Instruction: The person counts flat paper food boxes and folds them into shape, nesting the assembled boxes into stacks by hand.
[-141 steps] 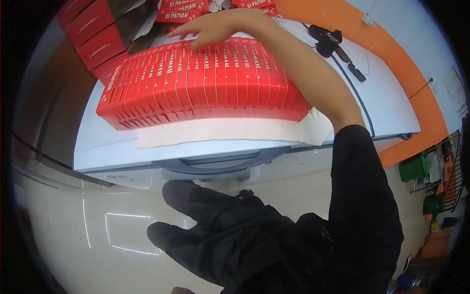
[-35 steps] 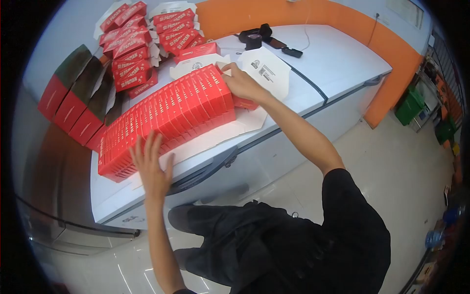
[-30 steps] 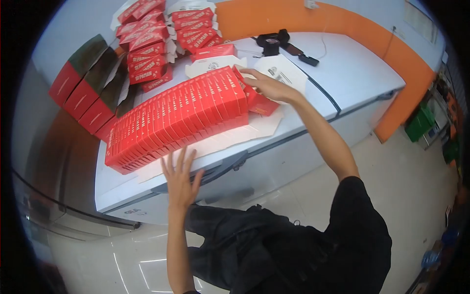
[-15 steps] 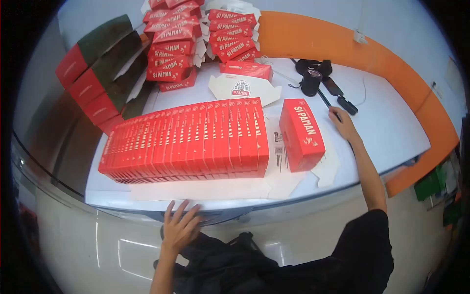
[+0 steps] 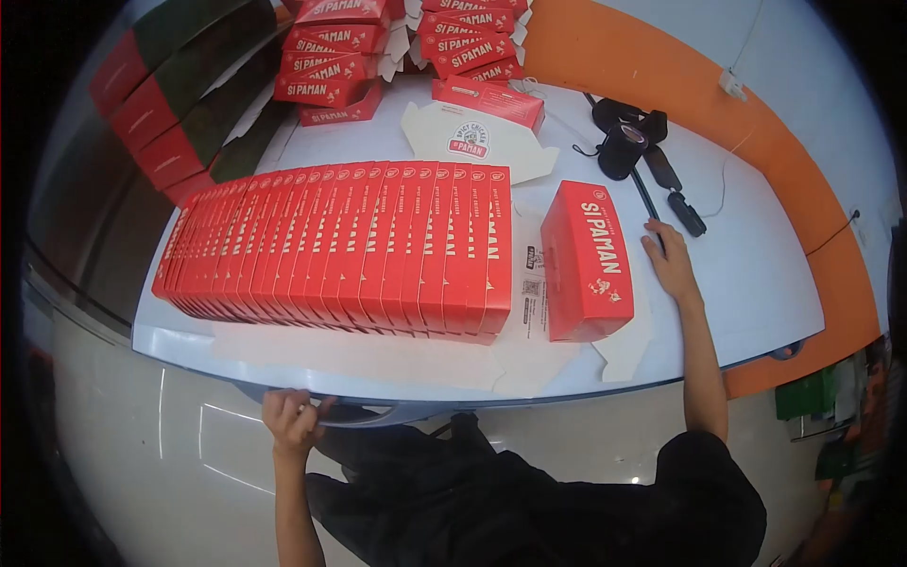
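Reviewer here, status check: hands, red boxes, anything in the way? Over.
Left hand on front handle; right hand at dark seam. Row of red boxes upright, single box apart. Black gear beside seam, possibly in the way.

White socket at top of orange wall band; green bin far right

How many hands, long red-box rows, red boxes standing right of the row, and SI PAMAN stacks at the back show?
Hands: 2 (left hand, right hand)
Long red-box row: 1
Red box standing right of the row: 1
SI PAMAN stacks: 2 (left stack, right stack)
Total: 6
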`<control>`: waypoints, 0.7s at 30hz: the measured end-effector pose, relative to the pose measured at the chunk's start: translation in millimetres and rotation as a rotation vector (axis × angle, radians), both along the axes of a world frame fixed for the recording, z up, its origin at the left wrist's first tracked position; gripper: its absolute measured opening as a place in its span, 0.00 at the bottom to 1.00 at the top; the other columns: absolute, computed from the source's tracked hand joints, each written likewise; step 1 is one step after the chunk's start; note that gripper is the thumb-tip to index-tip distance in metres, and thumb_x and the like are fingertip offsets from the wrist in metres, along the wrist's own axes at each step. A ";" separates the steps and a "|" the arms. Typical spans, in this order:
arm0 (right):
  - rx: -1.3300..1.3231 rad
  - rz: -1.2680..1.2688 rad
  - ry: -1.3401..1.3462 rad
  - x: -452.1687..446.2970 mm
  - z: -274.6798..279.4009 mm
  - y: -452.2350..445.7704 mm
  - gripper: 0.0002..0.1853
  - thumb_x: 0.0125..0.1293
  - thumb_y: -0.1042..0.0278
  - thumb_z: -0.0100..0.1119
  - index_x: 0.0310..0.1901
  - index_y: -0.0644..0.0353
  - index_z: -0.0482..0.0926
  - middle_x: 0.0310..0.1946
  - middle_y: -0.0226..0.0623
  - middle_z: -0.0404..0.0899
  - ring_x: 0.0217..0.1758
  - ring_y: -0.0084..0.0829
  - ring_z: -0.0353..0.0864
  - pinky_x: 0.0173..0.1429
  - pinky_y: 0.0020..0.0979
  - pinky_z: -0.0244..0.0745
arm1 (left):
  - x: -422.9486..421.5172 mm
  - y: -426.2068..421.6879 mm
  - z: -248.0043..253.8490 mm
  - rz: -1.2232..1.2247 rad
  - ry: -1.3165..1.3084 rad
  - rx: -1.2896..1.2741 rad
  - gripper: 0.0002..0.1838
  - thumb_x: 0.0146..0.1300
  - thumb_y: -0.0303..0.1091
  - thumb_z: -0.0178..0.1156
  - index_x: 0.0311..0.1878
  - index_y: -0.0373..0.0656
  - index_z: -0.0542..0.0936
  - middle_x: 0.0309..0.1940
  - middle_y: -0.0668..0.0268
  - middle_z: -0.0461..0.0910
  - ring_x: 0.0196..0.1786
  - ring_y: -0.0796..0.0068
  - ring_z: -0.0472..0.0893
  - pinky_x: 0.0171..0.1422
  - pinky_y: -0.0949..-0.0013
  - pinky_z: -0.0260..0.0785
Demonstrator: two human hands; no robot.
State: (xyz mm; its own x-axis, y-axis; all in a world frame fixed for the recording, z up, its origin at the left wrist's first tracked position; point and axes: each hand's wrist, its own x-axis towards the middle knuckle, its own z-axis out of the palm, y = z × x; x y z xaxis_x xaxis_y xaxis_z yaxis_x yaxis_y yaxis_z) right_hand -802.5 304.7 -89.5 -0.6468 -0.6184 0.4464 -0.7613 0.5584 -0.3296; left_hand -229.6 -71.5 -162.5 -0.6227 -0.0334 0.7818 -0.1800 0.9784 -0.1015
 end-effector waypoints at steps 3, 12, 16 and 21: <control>-0.006 0.016 0.021 -0.5 -3.1 0.6 0.17 0.75 0.59 0.59 0.59 0.60 0.79 0.65 0.46 0.80 0.69 0.49 0.75 0.74 0.43 0.66 | -4.7 16.4 3.5 0.081 0.027 0.130 0.27 0.42 0.35 0.83 0.25 0.46 0.66 0.31 0.66 0.73 0.35 0.59 0.72 0.38 0.56 0.58; -0.013 0.072 0.040 -14.5 -9.5 2.3 0.22 0.74 0.63 0.62 0.65 0.60 0.75 0.65 0.50 0.78 0.71 0.50 0.74 0.74 0.44 0.66 | -10.6 42.0 5.1 0.248 0.057 0.230 0.28 0.39 0.36 0.84 0.26 0.44 0.68 0.35 0.64 0.74 0.39 0.55 0.71 0.48 0.54 0.61; -0.454 0.080 -0.152 8.6 3.4 -7.5 0.35 0.69 0.66 0.69 0.75 0.56 0.66 0.70 0.50 0.73 0.77 0.49 0.68 0.77 0.47 0.64 | -7.1 61.7 25.8 0.272 -0.074 0.350 0.28 0.39 0.41 0.84 0.30 0.42 0.71 0.36 0.61 0.73 0.45 0.52 0.71 0.54 0.52 0.63; -0.467 0.620 0.211 63.6 68.3 -42.7 0.38 0.59 0.71 0.78 0.70 0.52 0.71 0.69 0.45 0.73 0.78 0.47 0.65 0.76 0.48 0.65 | 0.6 71.0 57.0 0.238 -0.269 0.427 0.26 0.46 0.46 0.80 0.35 0.39 0.75 0.37 0.59 0.75 0.50 0.49 0.72 0.64 0.49 0.63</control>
